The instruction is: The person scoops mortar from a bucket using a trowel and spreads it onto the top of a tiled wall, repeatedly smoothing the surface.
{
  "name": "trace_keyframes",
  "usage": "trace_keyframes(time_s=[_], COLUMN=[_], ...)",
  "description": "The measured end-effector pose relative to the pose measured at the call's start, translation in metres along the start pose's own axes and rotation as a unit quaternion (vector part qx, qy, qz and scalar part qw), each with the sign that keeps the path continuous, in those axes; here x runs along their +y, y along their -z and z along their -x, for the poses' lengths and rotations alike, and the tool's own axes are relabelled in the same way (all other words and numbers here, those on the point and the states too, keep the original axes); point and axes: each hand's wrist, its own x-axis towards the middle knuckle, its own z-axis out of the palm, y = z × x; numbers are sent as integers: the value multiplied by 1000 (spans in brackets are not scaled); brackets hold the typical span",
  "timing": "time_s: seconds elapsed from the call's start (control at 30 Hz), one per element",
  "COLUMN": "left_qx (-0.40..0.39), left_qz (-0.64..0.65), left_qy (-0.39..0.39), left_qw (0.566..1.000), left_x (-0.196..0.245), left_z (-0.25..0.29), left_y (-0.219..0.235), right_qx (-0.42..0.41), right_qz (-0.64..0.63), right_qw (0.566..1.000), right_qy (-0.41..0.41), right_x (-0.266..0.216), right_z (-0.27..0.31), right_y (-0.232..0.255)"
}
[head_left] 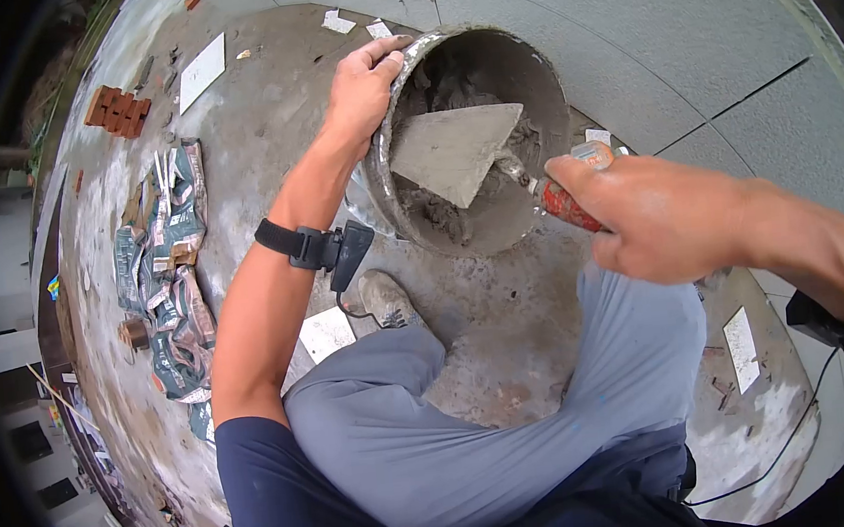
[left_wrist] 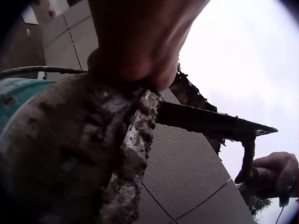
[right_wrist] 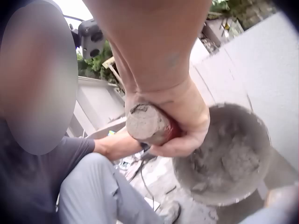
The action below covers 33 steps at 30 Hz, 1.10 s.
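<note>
A mortar-caked bucket tips toward me, with wet grey mortar inside. My left hand grips its rim at the upper left, fingers over the edge; the left wrist view shows the crusted rim right under that hand. My right hand holds a trowel by its red handle. The trowel's pointed blade, smeared grey, lies over the bucket mouth and hides part of the mortar. In the right wrist view the handle's worn butt end sticks out of the fist.
A tiled wall rises close behind the bucket. Crumpled bags lie on the floor at left, below stacked red bricks. White tile pieces are scattered about. My shoe stands just below the bucket.
</note>
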Motion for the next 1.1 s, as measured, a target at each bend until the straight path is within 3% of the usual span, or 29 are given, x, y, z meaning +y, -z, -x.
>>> trace_keyframes(time_s=[0.1, 0.17, 0.23, 0.3, 0.33, 0.37, 0.43, 0.47, 0.57, 0.6, 0.63, 0.77, 0.87, 0.93, 1.0, 1.03, 1.1], left_qx=[17, 13, 15, 12, 14, 13, 13, 17, 25, 21, 19, 25, 33, 25, 41, 33, 52], left_qz=[-65, -68, -87, -67, -59, -54, -70, -84, -83, -79, -76, -78, -36, -15, -73, -75, -17], left_qy=[-36, -32, -36, -12, -13, -13, -27, -43, -24, -26, -27, -41, -17, -11, -39, -33, -15], left_qw=[997, 997, 995, 998, 998, 998, 997, 995, 996, 996, 997, 996, 999, 1000, 996, 996, 998], left_x=[-2, -1, 3, 3, 4, 6, 2, 2, 3, 2, 2, 5, 6, 6, 4, 0, -1], left_z=[0, 1, -1, -5, -4, -2, 0, -3, -9, -10, -9, -4, -4, -4, -2, -2, -3], left_y=[-11, -18, -22, -23, -22, -23, -23, -20, -18, -17, -13, -7, 2, 4, 8, 8, 13], right_qx=[-20, -8, -6, 3, -77, -75, 28, 29, 47, -31, -34, 53, -19, -17, -9, -11, -48], right_qz=[-15, -150, -175, -47, -22, -30, -37, -44, -47, 44, 42, 52, 56, -113, -295, -303, -564], right_qw=[999, 977, 971, 999, 995, 995, 998, 995, 997, 998, 998, 997, 998, 990, 951, 948, 823], right_qy=[-30, -150, -165, 26, -60, -64, -44, -79, -40, -24, -24, -36, -24, -79, -95, -99, -45], right_x=[2, 3, 11, 10, -13, -5, 15, 15, 8, -11, -4, 4, -13, 1, 20, 29, 36], right_z=[3, 6, 6, 19, 22, 23, 14, 13, 11, 15, 12, 4, 9, 10, 10, 12, 15], right_y=[30, 39, 31, -1, -4, -3, 16, 27, 7, 0, 2, 9, -3, 2, -7, -26, -62])
